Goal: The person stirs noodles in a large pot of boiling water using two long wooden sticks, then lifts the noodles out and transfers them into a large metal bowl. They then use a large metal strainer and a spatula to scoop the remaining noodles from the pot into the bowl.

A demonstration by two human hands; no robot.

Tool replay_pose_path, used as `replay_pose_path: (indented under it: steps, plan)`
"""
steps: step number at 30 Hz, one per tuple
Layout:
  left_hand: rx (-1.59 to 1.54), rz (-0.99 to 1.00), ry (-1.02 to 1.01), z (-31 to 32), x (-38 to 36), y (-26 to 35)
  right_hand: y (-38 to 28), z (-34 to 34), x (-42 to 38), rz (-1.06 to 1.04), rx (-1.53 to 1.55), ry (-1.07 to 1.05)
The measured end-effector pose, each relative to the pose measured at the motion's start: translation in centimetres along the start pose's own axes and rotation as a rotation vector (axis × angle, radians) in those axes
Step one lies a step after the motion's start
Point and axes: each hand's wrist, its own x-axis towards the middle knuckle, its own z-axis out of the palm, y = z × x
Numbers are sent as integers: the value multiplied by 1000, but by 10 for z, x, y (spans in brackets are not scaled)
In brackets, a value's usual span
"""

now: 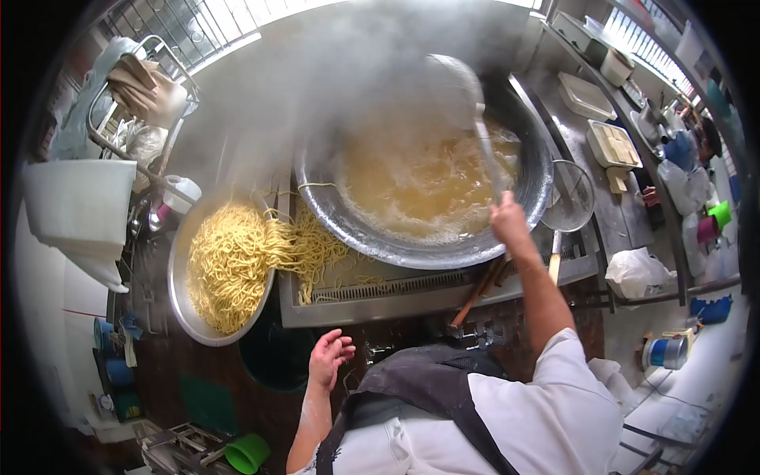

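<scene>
My right hand (508,222) has its grip clamped on the ladle (475,103) handle, raised over the steaming wok (419,190). My left hand (328,358) hangs empty, fingers apart, below the noodle tray (186,309).

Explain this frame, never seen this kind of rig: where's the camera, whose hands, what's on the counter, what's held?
There is no machine here. A person wears one camera on the head; its fisheye lens looks forward and down, so the round dark border is the lens edge.

Both hands are the wearer's own. The right hand grips the long metal handle of a ladle or strainer raised over the large steaming metal wok of cloudy broth; steam blurs its head, so I cannot tell which it is. The left hand is open, holds nothing, and hangs below the counter edge.

On the steel counter, left of the wok, sits a round metal tray of yellow noodles, with strands spilling towards the wok. Right of the wok is a wire strainer basket.
</scene>
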Motion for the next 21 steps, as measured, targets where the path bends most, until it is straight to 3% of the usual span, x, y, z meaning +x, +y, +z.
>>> replay_pose_path:
  steps: [3, 4, 8, 10, 12, 14, 15, 16, 21]
  plan:
    - [-15, -25, 25, 10, 5, -3, 50, -26, 68, 220, -171, -53]
    - [-5, -25, 37, 16, 5, -1, 65, -30, 85, 181, -244, -65]
    - [51, -12, 65, 34, 13, 11, 112, 22, 174, 279, -242, -150]
    - [84, -15, 74, 41, 11, 14, 95, 39, 197, 334, -190, -236]
    - [108, -8, 84, 50, 12, 21, 79, 82, 223, 148, -339, -461]
    - [111, -10, 91, 52, 11, 24, 43, 110, 230, 186, -294, -612]
    - [104, -10, 93, 51, 10, 22, 28, 113, 215, 295, -109, -596]
    - [94, -7, 92, 50, 11, 19, 29, 132, 213, 106, -180, -618]
    - [46, -24, 84, 49, 11, 11, 0, 157, 118, 37, -52, -792]
